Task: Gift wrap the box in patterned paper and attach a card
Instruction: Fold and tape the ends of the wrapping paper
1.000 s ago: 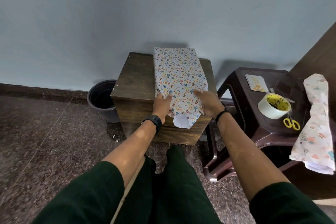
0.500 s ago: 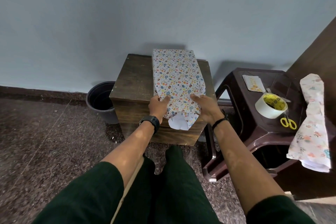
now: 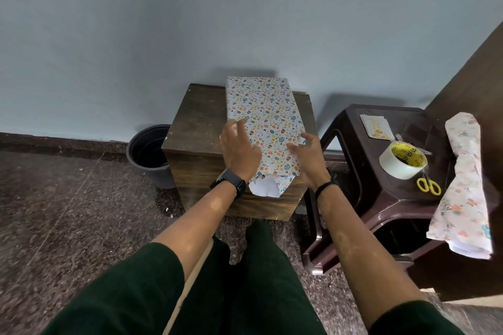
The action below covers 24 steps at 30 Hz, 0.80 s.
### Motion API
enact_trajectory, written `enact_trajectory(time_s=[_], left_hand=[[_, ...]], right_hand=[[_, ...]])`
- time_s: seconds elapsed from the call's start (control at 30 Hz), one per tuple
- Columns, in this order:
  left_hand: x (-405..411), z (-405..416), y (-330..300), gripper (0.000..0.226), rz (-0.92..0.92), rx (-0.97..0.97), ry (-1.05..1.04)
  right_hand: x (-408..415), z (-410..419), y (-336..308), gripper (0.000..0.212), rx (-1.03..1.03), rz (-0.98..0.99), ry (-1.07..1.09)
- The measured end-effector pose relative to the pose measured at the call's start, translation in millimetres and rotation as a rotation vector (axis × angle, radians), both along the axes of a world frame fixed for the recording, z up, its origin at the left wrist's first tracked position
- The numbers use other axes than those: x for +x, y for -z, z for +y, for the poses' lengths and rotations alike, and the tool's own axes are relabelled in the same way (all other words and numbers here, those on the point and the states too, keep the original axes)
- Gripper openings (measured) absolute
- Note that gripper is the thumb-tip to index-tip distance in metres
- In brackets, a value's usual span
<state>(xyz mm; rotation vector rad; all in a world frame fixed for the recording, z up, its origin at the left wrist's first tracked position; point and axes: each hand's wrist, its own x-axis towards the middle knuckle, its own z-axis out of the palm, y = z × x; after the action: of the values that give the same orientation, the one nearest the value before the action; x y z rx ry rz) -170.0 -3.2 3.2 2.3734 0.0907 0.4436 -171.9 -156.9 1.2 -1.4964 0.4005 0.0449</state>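
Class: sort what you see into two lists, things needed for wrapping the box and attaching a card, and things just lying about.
Needed: wrapped box, card, tape roll, scissors, left hand, right hand.

Lying about: black bucket, floral paper.

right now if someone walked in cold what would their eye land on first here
The box in patterned paper on the wooden stand at centre, its near end unfolded with white paper sticking out. The left hand and right hand rest on its near corners, fingers spread. Next, the tape roll and yellow scissors on the dark stool to the right, with a card behind them.
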Motion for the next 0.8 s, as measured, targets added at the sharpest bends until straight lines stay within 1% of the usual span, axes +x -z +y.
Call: enact_trajectory(time_s=[0.07,0.1,0.13,0.2,0.23,0.3,0.37,0.43,0.53,0.6,0.63,0.73,0.8], left_hand=[[9,-8,-12,0.057,0.077,0.321,0.197],[15,-12,-18,0.056,0.116,0.43,0.304],[21,-16,-23,0.055,0.158,0.49,0.407],[30,-24,-30,0.053,0.25,0.519,0.556],[34,-27,-32,0.052,0.292,0.519,0.592],[38,-30,-31,0.049,0.324,0.533,0.606],[41,-32,-28,0.049,0.299,0.542,0.596],[44,-32,-28,0.049,0.299,0.543,0.597],[53,-32,-33,0.048,0.344,0.548,0.62],[58,-33,-37,0.049,0.368,0.563,0.634],[59,-34,-38,0.049,0.375,0.572,0.633],[66,-35,-39,0.049,0.385,0.589,0.628],[68,-36,-39,0.047,0.384,0.606,0.641]], right_hand=[[-1,0,-2,0.041,0.038,0.006,0.003],[-2,1,-3,0.037,0.052,0.013,0.011],[0,0,-2,0.033,0.062,0.018,0.018],[0,1,-1,0.025,0.072,0.011,0.019],[1,1,2,0.024,0.081,0.009,0.021],[2,-1,3,0.033,0.152,0.008,0.03],[2,-3,1,0.034,0.227,0.007,0.055],[2,-3,-1,0.032,0.233,0.005,0.066],[-2,-2,-3,0.035,0.209,-0.001,0.046],[-6,-7,6,0.036,0.221,-0.021,-0.024],[-10,-10,13,0.042,0.184,-0.048,-0.066],[-25,-11,39,0.072,-0.186,-0.111,-0.13],[-37,-2,49,0.092,-0.379,-0.169,-0.185]])
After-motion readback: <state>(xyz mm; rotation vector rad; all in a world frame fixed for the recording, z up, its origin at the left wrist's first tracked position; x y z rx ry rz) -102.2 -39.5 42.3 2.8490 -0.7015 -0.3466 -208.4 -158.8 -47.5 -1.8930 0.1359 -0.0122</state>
